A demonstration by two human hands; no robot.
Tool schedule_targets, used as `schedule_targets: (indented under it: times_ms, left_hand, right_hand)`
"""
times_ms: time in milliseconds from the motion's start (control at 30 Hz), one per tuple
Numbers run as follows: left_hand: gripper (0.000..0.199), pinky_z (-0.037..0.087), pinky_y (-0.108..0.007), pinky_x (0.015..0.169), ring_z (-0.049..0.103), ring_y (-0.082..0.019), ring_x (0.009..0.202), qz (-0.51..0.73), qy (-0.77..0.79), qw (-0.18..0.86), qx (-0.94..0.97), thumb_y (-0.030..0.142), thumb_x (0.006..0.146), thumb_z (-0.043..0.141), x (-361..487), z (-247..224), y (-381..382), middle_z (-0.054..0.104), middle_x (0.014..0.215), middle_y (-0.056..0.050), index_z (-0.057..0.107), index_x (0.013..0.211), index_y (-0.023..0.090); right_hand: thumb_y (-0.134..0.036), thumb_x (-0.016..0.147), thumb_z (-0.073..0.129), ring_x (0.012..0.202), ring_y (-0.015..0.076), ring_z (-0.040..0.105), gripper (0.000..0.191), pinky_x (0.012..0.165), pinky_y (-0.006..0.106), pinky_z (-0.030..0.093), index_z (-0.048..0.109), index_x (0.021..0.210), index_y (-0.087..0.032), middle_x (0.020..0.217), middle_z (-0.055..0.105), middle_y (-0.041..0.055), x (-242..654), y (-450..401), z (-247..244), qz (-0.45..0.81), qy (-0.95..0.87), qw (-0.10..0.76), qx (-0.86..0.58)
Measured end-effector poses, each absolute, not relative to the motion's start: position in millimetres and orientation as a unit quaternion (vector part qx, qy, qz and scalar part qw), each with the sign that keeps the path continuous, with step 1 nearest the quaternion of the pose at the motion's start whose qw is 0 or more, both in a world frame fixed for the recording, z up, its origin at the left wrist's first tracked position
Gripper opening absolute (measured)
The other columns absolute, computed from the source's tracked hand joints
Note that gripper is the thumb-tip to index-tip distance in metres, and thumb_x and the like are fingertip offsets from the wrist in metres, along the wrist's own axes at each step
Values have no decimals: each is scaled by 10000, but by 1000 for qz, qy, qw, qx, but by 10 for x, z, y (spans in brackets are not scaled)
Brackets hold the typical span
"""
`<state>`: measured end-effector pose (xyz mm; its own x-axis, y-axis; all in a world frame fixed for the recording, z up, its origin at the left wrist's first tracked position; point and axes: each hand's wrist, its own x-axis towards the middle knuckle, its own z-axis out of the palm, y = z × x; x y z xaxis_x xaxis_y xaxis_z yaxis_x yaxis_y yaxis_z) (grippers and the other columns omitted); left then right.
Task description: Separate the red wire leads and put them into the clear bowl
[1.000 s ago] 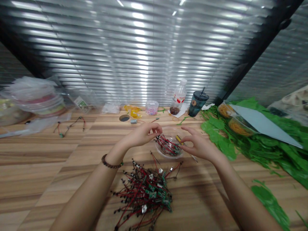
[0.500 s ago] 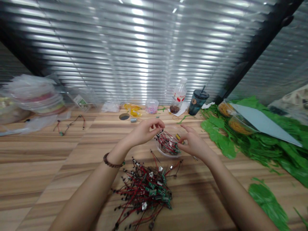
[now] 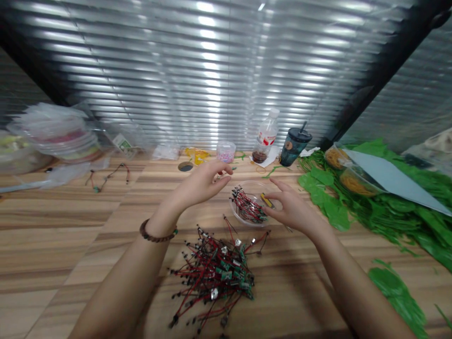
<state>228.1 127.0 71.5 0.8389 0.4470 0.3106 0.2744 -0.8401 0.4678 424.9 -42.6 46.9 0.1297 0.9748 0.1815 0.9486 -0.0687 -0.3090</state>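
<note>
Wooden surface (image 3: 88,249): left hand (image 3: 201,184) lifted away from plastic bowl (image 3: 252,182) of red-black wires (image 3: 247,207), grip narrow, contents unconfirmed; right hand (image 3: 291,209) alongside, grip wide, empty.

The air above the round clear plastic bowl (image 3: 254,184) gives free way for the left hand (image 3: 201,184) and right hand (image 3: 291,209); the tangled red-and-black wire pile (image 3: 213,275) stands in the way nearer the body.

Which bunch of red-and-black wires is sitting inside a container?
The smaller bunch of red-and-black wires lies in the clear plastic bowl; the larger wire heap lies loose, directly on the wooden table.
</note>
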Motion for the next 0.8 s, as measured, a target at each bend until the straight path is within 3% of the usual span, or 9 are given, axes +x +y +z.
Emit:
schedule_targets:
  times_ms: [100,200,300,467,600,800]
  left_hand:
    - [291,429,-172,781,557,-56,865,208,207,171,941,389,861,455,2050,976,1192,638,982,-1,615,1002,191]
    - [281,431,-144,721,561,-41,793,206,201,156,945,392,851,475,1840,1155,1095,648,913,4,628,968,187]
    - [263,429,-133,701,561,-37,768,206,191,138,950,382,839,500,1714,1234,1023,650,881,8,634,952,185]
    - [260,428,-128,700,569,-38,772,210,183,135,951,380,841,492,1694,1275,983,648,863,14,633,940,185]
    - [264,431,-125,711,578,-36,781,208,161,150,953,385,842,491,1713,1283,975,650,877,17,631,952,190]
    - [288,423,-142,724,568,-48,812,199,152,156,955,397,861,455,1697,1288,947,646,902,8,627,956,188]
  right_hand:
    - [-254,798,614,1089,280,558,174,925,386,435,707,894,-143,1098,615,158,4078,-476,499,-22,-653,286,-701]
    - [-198,848,529,775,166,596,136,694,265,470,656,818,-161,831,625,68,3642,-568,441,16,-692,374,-617]
    - [-211,848,521,713,151,579,136,609,249,441,650,859,-168,838,634,46,3186,-674,331,105,-801,276,-520]
    - [-233,859,518,847,187,583,153,736,283,459,647,904,-163,938,639,60,3005,-689,294,135,-833,166,-510]
    - [-83,852,472,973,194,566,258,877,297,435,641,1038,-140,1053,623,100,3139,-567,266,121,-837,124,-520]
    - [-124,870,513,924,191,572,163,844,314,442,670,895,-162,982,638,86,3195,-490,220,105,-839,131,-519]
